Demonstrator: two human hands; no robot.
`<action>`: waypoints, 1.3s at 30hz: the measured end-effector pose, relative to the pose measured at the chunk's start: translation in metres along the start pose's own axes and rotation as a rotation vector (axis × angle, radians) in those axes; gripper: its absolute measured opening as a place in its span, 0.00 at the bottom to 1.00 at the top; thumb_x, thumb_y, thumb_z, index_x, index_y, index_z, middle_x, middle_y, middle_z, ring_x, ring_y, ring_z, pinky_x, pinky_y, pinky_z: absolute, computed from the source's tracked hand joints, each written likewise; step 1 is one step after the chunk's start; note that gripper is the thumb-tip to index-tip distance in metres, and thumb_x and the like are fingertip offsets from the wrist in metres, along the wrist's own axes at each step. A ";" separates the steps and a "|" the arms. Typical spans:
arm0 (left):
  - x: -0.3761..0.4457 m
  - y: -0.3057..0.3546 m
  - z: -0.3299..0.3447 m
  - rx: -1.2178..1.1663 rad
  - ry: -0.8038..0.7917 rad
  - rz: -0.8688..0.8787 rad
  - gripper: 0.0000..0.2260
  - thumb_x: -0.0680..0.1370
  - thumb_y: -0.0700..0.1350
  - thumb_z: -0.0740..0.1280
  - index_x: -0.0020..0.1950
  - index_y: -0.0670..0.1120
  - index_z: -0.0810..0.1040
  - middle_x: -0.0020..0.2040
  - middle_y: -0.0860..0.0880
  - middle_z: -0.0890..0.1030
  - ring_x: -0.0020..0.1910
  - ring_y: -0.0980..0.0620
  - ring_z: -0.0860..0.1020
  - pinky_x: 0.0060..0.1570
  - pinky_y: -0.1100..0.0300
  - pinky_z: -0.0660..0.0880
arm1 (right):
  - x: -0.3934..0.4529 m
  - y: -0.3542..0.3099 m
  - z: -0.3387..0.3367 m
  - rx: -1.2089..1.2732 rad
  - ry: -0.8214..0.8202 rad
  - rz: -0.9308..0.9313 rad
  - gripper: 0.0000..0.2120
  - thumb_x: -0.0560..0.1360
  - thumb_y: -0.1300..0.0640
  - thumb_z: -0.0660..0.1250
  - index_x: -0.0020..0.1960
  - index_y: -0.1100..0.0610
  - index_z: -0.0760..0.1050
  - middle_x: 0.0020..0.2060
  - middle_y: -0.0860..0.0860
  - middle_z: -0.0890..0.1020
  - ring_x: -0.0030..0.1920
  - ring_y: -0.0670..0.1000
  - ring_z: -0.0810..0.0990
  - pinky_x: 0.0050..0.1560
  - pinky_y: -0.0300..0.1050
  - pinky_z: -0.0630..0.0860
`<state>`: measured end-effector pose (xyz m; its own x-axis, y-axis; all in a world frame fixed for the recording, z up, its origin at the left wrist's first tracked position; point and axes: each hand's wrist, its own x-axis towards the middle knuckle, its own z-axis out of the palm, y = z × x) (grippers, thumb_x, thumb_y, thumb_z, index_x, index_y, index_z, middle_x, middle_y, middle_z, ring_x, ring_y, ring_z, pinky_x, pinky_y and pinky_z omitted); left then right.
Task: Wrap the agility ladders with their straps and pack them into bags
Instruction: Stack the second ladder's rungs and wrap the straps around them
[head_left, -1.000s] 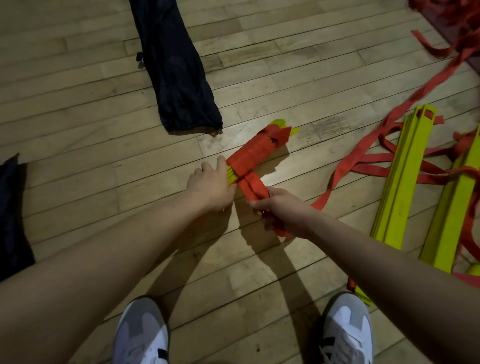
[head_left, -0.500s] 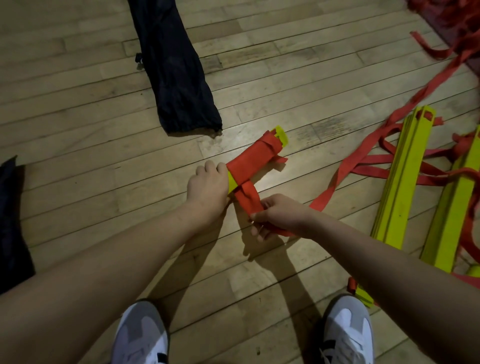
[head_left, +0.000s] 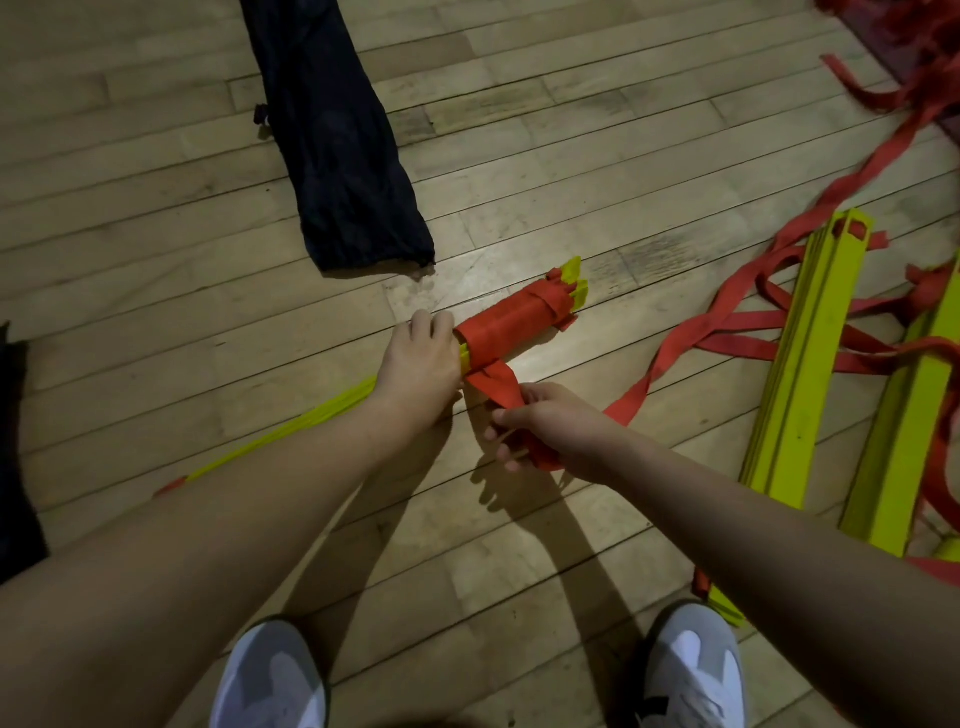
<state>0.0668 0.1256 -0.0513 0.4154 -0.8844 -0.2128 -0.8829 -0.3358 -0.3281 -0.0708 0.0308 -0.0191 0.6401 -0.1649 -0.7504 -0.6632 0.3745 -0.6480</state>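
A bundle of yellow ladder rungs (head_left: 519, 325) lies slanted on the wooden floor, its far half wound in red strap. My left hand (head_left: 421, 364) grips the bundle just below the wrapped part; the bare yellow rungs run on under my forearm toward the lower left. My right hand (head_left: 545, 428) pinches the loose red strap (head_left: 496, 384) close to the bundle, and the strap trails off to the right. A dark blue bag (head_left: 337, 140) lies flat just beyond the bundle, its mouth facing it.
Two more stacks of yellow rungs (head_left: 800, 364) tangled in red straps lie at the right. More red strap is piled at the top right corner (head_left: 914, 62). Another dark bag (head_left: 15, 457) shows at the left edge. My two white shoes are at the bottom.
The bundle has been turned over, and the wrapped red part has grown toward my left hand. My right hand has stayed near the bundle with the strap.
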 end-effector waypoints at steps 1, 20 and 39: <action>-0.004 0.001 0.000 -0.028 0.046 0.011 0.22 0.65 0.61 0.74 0.45 0.45 0.81 0.46 0.47 0.76 0.43 0.48 0.76 0.39 0.58 0.72 | 0.000 0.001 0.002 0.011 0.011 0.001 0.03 0.80 0.65 0.60 0.52 0.61 0.71 0.41 0.56 0.80 0.33 0.50 0.80 0.32 0.42 0.78; -0.054 0.027 -0.002 -0.465 -0.213 -0.010 0.29 0.79 0.43 0.62 0.74 0.54 0.49 0.59 0.42 0.69 0.57 0.41 0.72 0.46 0.52 0.69 | -0.013 0.020 -0.007 -0.198 0.022 0.118 0.07 0.81 0.64 0.58 0.50 0.66 0.73 0.35 0.57 0.81 0.30 0.50 0.79 0.33 0.42 0.78; -0.004 -0.011 0.012 -0.108 0.040 -0.017 0.22 0.75 0.44 0.68 0.66 0.38 0.68 0.57 0.43 0.72 0.54 0.46 0.72 0.46 0.58 0.71 | 0.000 0.004 -0.002 0.019 -0.052 0.103 0.10 0.81 0.61 0.59 0.58 0.64 0.74 0.35 0.55 0.82 0.31 0.49 0.79 0.34 0.40 0.75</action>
<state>0.0777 0.1366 -0.0575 0.4231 -0.8899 -0.1707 -0.8953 -0.3815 -0.2300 -0.0745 0.0305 -0.0223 0.5888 -0.0773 -0.8046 -0.7190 0.4047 -0.5650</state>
